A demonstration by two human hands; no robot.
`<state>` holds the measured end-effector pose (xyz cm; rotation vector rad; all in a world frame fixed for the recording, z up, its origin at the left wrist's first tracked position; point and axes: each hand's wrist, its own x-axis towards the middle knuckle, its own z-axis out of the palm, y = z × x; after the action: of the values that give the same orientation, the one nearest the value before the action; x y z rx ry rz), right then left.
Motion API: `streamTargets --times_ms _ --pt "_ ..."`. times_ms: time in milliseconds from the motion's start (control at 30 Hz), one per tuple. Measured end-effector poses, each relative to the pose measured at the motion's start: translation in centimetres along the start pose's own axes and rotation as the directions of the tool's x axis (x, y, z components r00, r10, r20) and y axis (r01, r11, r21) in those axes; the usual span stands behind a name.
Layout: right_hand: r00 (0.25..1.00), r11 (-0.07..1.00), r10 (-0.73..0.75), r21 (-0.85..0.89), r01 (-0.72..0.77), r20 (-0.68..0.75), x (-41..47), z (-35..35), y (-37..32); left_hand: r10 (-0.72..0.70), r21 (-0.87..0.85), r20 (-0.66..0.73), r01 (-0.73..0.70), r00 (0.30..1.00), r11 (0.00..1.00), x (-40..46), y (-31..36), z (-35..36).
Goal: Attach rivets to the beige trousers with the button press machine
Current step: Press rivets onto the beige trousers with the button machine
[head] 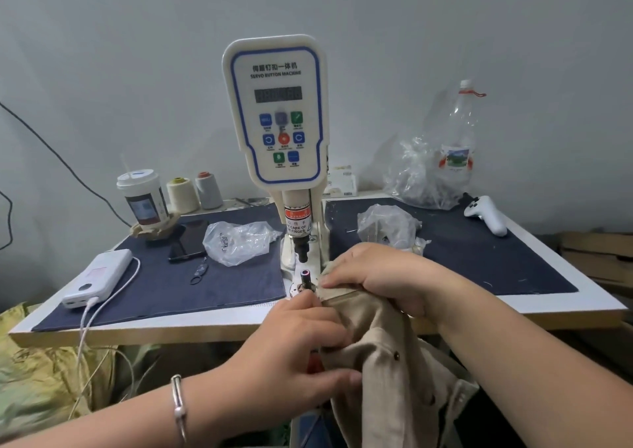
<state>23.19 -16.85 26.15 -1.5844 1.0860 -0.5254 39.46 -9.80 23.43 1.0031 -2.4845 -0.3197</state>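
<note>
Your trousers (387, 351) at lower centre are soft and floppy (they will sag), so keep left hand (301, 348) and right hand (380, 276) pinched on the edge beside the die (306, 278).

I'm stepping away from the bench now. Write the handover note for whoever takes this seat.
Left hand: pinching the beige cotton trousers at the waistband edge, fingertips right by the lower die post.
Right hand: pressing the waistband flat just right of the die.
The white servo button press machine has its punch raised, and the fabric is not yet over the die.
Done: some dark rivets already show on the trousers.
Left: slide the fabric onto the die, clear fingers, press.
</note>
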Motion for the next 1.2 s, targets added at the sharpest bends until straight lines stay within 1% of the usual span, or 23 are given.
streamTargets --times_ms 67,100,133,167,200,233,267,300,333,367,400,500,533,600,667,800,900,933,1000,1033,1100,1133,1200 --pt "0.994 0.977 -0.014 -0.213 -0.011 -0.113 0.0 -0.5 0.0 -0.018 -0.092 0.04 0.022 0.999 0.996 0.2 -0.4 -0.2" --pt "0.981 0.94 -0.056 -0.34 -0.012 -0.188 0.0 -0.8 0.1 -0.056 -0.158 0.048 0.063 0.997 0.986 0.2 -0.7 -0.4" --pt "0.955 0.897 -0.136 -0.442 0.006 -0.263 -0.2 -1.1 0.2 -0.099 -0.204 0.055 0.109 0.994 0.973 0.3 -0.8 -0.6" --pt "0.913 0.864 -0.239 -0.501 0.046 -0.329 -0.4 -1.2 0.2 -0.13 -0.236 0.058 0.14 0.99 0.962 0.4 -1.0 -0.8" --pt "0.858 0.847 -0.347 -0.519 0.114 -0.377 -0.7 -1.2 0.3 -0.149 -0.26 0.058 0.159 0.987 0.953 0.6 -1.2 -1.0" --pt "0.812 0.855 -0.417 -0.479 0.198 -0.408 -1.0 -1.2 0.5 -0.161 -0.288 0.051 0.169 0.986 0.943 0.8 -1.3 -1.1" --pt "0.807 0.888 -0.424 -0.365 0.281 -0.41 -1.3 -1.1 0.6 -0.175 -0.31 0.038 0.178 0.984 0.934 1.1 -1.5 -1.3" --pt "0.845 0.92 -0.386 -0.218 0.325 -0.369 -1.7 -1.0 0.7 -0.187 -0.328 0.024 0.185 0.982 0.927 1.3 -1.8 -1.5" --pt "0.9 0.945 -0.327 -0.093 0.314 -0.289 -2.0 -0.9 0.9 -0.199 -0.343 0.014 0.191 0.98 0.92 1.6 -2.1 -1.7" --pt "0.944 0.962 -0.27 -0.011 0.273 -0.192 -2.2 -0.8 1.1 -0.211 -0.358 0.005 0.199 0.978 0.912 1.8 -2.4 -1.9" --pt "0.969 0.973 -0.227 0.029 0.231 -0.103 -2.2 -0.9 1.3 -0.223 -0.373 -0.002 0.206 0.975 0.905 1.9 -2.6 -2.1" --pt "0.985 0.983 -0.163 0.092 0.157 0.059 -2.0 -1.3 1.8 -0.277 -0.472 0.005 0.246 0.961 0.846 2.0 -3.3 -2.6" --pt "0.982 0.981 -0.166 0.115 0.155 0.089 -1.9 -1.2 1.9 -0.292 -0.528 0.022 0.259 0.956 0.809 2.0 -3.5 -2.8" --pt "0.969 0.964 -0.227 0.164 0.209 0.1 -1.7 -0.8 2.1 -0.295 -0.634 0.054 0.261 0.954 0.728 1.9 -3.6 -3.0" --pt "0.954 0.946 -0.29 0.176 0.273 0.076 -1.4 -0.5 2.1 -0.283 -0.7 0.059 0.242 0.957 0.672 1.8 -3.5 -3.4" --pt "0.949 0.954 -0.283 0.144 0.264 0.14 -1.1 -0.6 1.5 -0.325 -0.643 0.052 0.281 0.944 0.713 1.8 -3.6 -3.9" --pt "0.934 0.928 -0.331 0.227 0.296 0.134 -1.2 -0.9 1.4 -0.344 -0.68 0.067 0.295 0.937 0.671 1.8 -3.5 -4.3" --pt "0.93 0.924 -0.338 0.24 0.299 0.144 -1.3 -1.0 1.4 -0.342 -0.676 0.064 0.292 0.938 0.677 1.9 -3.6 -4.6" --pt "0.935 0.946 -0.305 0.174 0.274 0.183 -1.6 -1.4 1.6 -0.332 -0.644 0.061 0.292 0.941 0.708 1.7 -3.8 -5.2" --pt "0.944 0.961 -0.27 0.115 0.252 0.19 -1.7 -1.8 1.8 -0.326 -0.617 0.078 0.302 0.942 0.726 1.6 -4.0 -5.5" --pt "0.96 0.977 -0.211 0.009 0.213 0.184 -1.7 -2.6 2.3 -0.308 -0.56 0.157 0.342 0.938 0.755 1.2 -4.4 -5.7" --pt "0.961 0.978 -0.2 -0.015 0.206 0.192 -1.7 -2.9 2.6 -0.301 -0.532 0.203 0.363 0.932 0.765 0.9 -4.8 -5.6" --pt "0.951 0.978 -0.205 0.011 0.208 0.231 -1.6 -3.6 3.2 -0.288 -0.513 0.286 0.4 0.914 0.76 0.3 -5.3 -5.2"
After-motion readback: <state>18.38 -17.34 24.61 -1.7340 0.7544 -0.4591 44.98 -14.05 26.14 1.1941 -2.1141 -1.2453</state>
